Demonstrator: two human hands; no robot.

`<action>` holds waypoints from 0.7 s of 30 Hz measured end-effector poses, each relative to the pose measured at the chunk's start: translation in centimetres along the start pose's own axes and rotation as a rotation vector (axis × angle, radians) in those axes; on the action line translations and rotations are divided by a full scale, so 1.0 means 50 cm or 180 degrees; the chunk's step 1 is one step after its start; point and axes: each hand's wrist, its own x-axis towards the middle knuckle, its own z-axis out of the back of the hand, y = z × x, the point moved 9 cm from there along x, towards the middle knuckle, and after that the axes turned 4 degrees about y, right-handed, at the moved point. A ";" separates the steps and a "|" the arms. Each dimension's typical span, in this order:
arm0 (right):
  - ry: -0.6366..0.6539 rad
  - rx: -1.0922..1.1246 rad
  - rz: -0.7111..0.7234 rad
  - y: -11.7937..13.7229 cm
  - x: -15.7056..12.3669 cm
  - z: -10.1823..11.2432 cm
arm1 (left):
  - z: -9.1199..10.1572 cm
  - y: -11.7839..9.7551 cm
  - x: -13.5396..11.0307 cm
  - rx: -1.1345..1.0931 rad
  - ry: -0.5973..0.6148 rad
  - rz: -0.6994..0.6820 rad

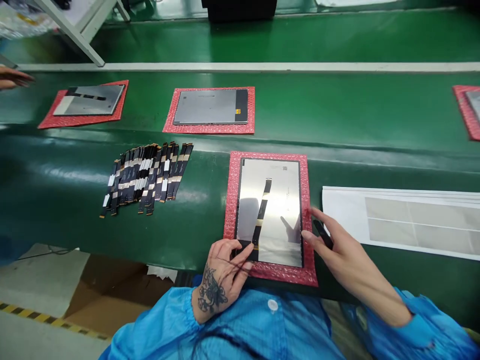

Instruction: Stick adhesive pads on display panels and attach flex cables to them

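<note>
In front of me a display panel [279, 200] with a shiny metal back lies on a red bubble-wrap pouch [308, 272]. A black flex cable [260, 220] runs lengthwise along the panel, slightly slanted. My left hand [225, 270] rests at the panel's lower left corner, fingers stretched out and apart, with a fingertip against the cable's lower end. At the right edge, my right hand [343, 250] has its thumb and index fingertips by the panel and pouch. A slim black tool [323, 234] is held in that hand; its kind is mostly hidden.
A pile of flex cables [146, 175] lies to the left on the green bench [210, 215]. Behind are more panels on red pouches [210, 107] [92, 102], and another at far right [468, 110]. White sheets [345, 215] lie right. Another person's hand [13, 77] shows far left.
</note>
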 end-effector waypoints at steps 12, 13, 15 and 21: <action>0.0627 0.1467 -0.1147 0.004 0.035 -0.019 | -0.003 0.001 -0.006 0.0071 -0.0289 -0.0116; 0.0706 0.1515 -0.1229 0.006 0.042 -0.024 | -0.006 0.002 -0.010 0.0003 -0.0290 -0.0082; 0.0913 0.1595 -0.1334 0.013 0.056 -0.035 | -0.007 0.008 -0.015 -0.0180 -0.0263 0.0016; 0.0971 0.1843 -0.1230 0.047 0.105 -0.008 | 0.085 0.086 0.089 -0.0688 0.0431 0.0122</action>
